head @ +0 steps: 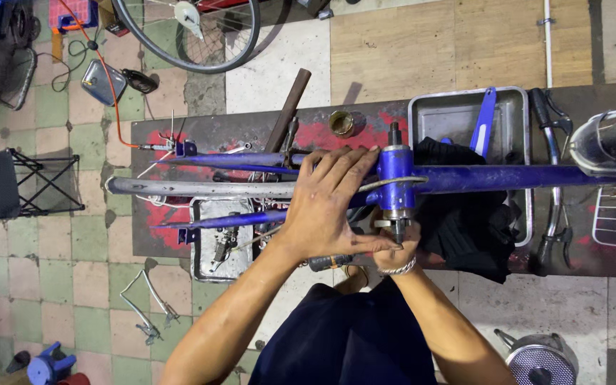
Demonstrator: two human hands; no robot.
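Observation:
A blue bicycle frame [507, 177] lies flat across a dark mat on the floor. My left hand [329, 207] rests open on the frame, fingers spread toward its blue bottom bracket shell [396, 177]. My right hand [398, 251], a metal bracelet on the wrist, is closed on the near end of the axle [398, 228] that sticks out of the shell. The axle's far end [394, 133] pokes out on the other side. A grey mudguard [194, 187] runs left between the frame's rear stays.
A metal tray [515, 107] holds a blue part, and black cloth [465, 228] lies under the frame. A second tray [204, 253] of small parts sits at the left. A brass ring [341, 122], handlebars [554, 178], a wheel [194, 36] and a folding stool [23, 182] lie around.

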